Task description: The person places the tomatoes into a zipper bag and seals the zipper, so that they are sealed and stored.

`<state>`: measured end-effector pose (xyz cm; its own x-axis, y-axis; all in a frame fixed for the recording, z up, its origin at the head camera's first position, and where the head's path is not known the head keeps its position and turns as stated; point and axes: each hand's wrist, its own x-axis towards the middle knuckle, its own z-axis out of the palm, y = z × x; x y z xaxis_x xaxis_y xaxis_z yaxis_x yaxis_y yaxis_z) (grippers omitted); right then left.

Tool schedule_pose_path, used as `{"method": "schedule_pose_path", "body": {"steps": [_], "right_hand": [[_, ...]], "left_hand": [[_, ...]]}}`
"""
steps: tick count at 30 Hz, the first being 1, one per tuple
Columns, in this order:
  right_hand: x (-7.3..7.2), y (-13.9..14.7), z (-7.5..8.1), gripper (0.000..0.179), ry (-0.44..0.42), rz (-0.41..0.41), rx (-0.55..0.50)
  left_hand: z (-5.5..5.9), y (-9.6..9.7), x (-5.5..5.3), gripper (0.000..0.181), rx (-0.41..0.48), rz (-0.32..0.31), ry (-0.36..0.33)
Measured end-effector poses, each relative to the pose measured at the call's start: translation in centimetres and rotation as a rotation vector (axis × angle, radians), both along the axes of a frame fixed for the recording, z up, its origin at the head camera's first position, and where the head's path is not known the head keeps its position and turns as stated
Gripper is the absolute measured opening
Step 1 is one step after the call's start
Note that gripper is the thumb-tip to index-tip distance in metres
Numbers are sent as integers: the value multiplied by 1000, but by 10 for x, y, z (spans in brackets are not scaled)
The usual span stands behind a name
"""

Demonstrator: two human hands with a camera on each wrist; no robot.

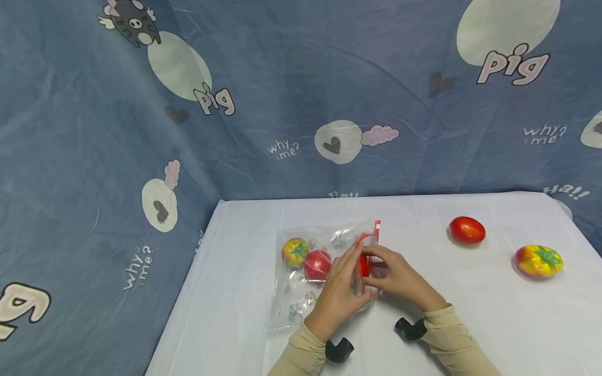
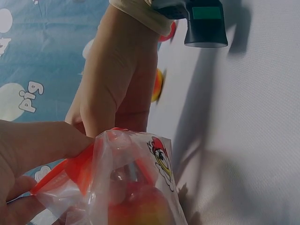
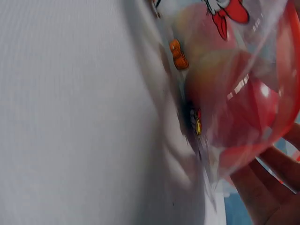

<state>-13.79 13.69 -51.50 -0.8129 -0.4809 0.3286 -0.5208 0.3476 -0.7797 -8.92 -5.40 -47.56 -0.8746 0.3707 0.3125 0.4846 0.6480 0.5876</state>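
A clear plastic zip bag with a red-edged mouth lies on the table. Inside it are a yellow-red toy fruit with a green leafy top and a round dark-red fruit. My left hand holds the bag by its mouth; in the left wrist view the fingers of this hand grip the red edge. At the opening, my right hand pinches a smooth red tomato-like fruit between thumb and fingers. Film and fingers partly hide it.
A glossy red oval tomato-like fruit lies to the right on the white table. Farther right sits another yellow-red toy fruit with a green top. A blue printed cloth hangs behind the table.
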Motion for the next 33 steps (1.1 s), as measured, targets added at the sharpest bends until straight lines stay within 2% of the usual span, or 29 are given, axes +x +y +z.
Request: {"method": "schedule_pose_path", "body": {"steps": [8, 14, 20, 28, 33], "right_hand": [[-4, 6, -3, 55, -13, -4, -57], [-4, 5, -2, 55, -11, -12, -62], [-5, -2, -2, 57, -12, 8, -56], [-7, -9, 0, 53, 81, 1, -14], [-10, -13, 0, 51, 61, -5, 8]], "left_hand": [[2, 0, 1, 104, -2, 7, -26], [2, 0, 1, 104, 4, 10, -60], [2, 1, 0, 103, 2, 13, -34], [2, 1, 0, 109, -8, 0, 12], [2, 1, 1, 109, -3, -2, 14]]}}
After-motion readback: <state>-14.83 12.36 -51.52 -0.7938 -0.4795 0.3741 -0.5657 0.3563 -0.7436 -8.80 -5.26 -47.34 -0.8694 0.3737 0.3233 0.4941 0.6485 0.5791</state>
